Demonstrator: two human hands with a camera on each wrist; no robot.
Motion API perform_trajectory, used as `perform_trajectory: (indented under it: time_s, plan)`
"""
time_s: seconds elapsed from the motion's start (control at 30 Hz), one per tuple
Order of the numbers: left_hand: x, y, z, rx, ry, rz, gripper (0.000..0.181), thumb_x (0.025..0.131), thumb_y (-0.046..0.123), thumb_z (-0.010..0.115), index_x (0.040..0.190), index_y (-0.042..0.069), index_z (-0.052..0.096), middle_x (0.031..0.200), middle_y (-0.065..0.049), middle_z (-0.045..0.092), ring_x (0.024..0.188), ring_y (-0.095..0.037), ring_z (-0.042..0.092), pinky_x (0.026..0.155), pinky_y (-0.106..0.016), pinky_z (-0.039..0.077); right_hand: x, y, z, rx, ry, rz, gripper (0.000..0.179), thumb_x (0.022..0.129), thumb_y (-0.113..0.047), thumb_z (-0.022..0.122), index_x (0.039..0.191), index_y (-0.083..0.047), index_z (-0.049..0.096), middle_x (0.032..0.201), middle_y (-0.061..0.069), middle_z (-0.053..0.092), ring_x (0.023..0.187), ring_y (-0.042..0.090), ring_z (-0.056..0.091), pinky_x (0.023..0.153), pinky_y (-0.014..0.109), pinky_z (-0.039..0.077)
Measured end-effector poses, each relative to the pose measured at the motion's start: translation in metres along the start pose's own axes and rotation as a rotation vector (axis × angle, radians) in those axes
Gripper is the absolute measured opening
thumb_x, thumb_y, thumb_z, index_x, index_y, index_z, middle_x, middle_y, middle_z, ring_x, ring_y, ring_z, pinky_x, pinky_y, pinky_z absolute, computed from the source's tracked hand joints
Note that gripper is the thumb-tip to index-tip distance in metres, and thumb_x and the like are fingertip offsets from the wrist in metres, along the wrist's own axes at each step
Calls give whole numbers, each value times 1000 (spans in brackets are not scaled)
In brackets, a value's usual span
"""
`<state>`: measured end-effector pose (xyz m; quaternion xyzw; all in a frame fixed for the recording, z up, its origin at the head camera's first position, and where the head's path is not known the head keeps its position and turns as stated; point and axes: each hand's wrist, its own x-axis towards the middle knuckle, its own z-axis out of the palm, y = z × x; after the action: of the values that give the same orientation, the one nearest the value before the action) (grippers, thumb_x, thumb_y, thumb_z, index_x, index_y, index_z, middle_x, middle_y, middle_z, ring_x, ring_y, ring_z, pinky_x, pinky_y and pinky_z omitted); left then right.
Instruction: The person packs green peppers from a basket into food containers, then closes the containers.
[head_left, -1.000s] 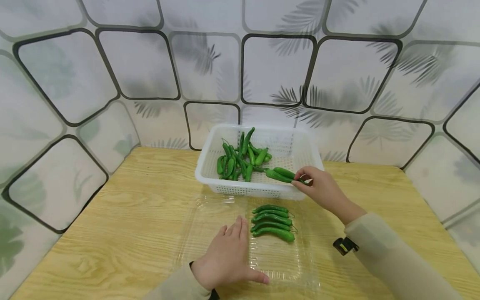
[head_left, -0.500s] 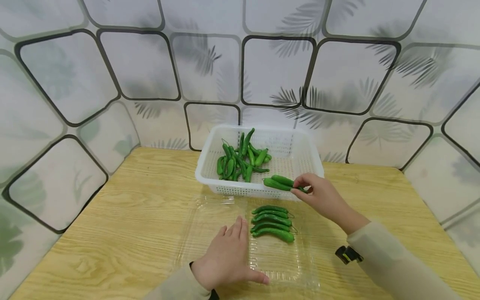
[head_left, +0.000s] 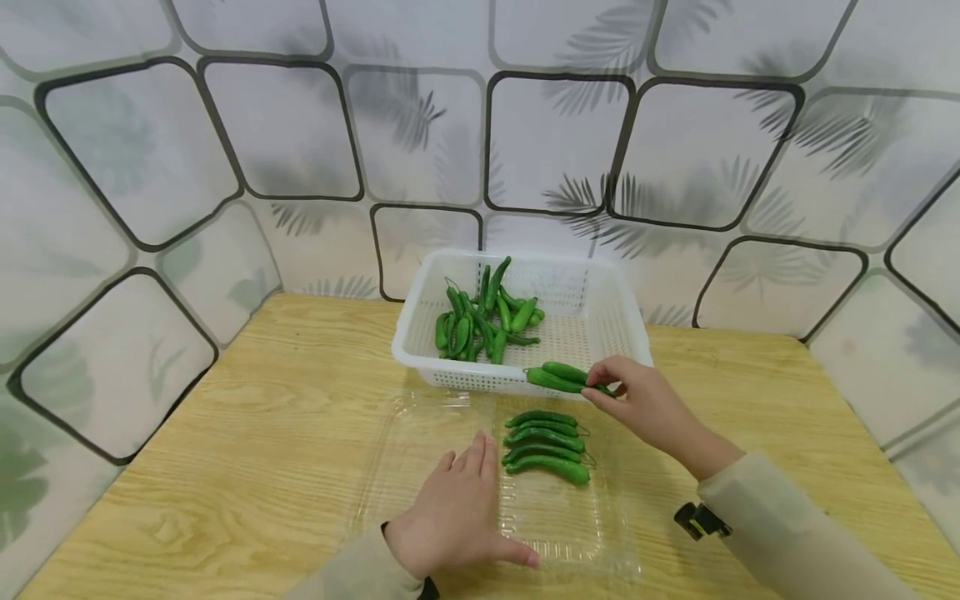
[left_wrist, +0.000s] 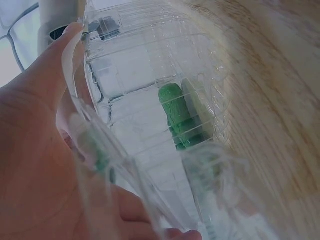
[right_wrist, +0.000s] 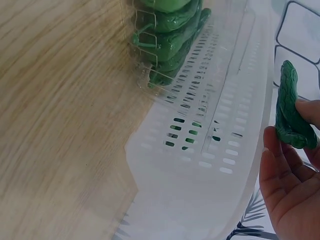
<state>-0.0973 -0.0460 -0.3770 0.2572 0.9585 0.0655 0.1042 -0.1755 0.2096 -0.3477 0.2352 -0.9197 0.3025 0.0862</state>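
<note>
Thumb and fingertips of my right hand (head_left: 641, 400) pinch two green chili peppers (head_left: 553, 379) near one end, over the front rim of a white perforated basket (head_left: 472, 379). The right wrist view shows the held peppers (right_wrist: 287, 105) beside the basket wall. My left hand (head_left: 453, 512) lies with fingers straight along the middle fold of an opened clear plastic clamshell box (head_left: 551, 521), thumb reaching over its front edge. Several chili peppers (head_left: 543, 433) lie side by side across the back of the box's right half. A pepper (left_wrist: 175, 107) shows through the clear wall in the left wrist view.
A heap of green chili peppers (head_left: 480, 321) fills the left part of the basket, which stands behind the clamshell on a wooden table (head_left: 247, 433). Patterned wall covering (head_left: 420, 133) rises behind the table and along its sides.
My right hand has drawn the two peppers out of the basket, toward the front and slightly downward in the head view. My left hand has stayed in place on the clamshell.
</note>
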Motion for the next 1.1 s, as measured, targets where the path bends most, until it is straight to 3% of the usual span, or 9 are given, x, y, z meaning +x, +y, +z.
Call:
perform_trajectory:
  time_s: [0.3,0.5,0.83,1.1]
  plan:
    - [0,1,-1,-5,-4,-3,127,61,86,50,143,-7,27,146,-26,26,132,-33,34,103,-48,31,-5,1,5,12,-6,-11,10,85,-12,68,92,-13,62,90,-4,61,84,14,60,67,38,50]
    - [1,1,0,6,4,-5,127,60,87,49,143,-7,27,146,-26,26,131,-32,34,103,-47,32,-11,2,13,32,-39,-14,9,85,-12,69,91,-17,62,90,-8,60,83,11,59,66,33,49]
    - [0,1,-1,16,1,-6,128,60,88,48,143,-8,27,146,-26,27,131,-32,35,102,-47,32,-21,1,27,42,-152,-213,14,84,-12,70,85,-20,58,84,-13,57,79,5,58,63,26,47]
    - [-1,2,-1,21,4,-3,127,60,88,47,142,-7,28,146,-26,28,130,-32,36,102,-48,33,-30,-5,37,-38,-226,-283,13,84,-17,71,86,-21,58,83,-15,54,75,2,52,65,26,47]
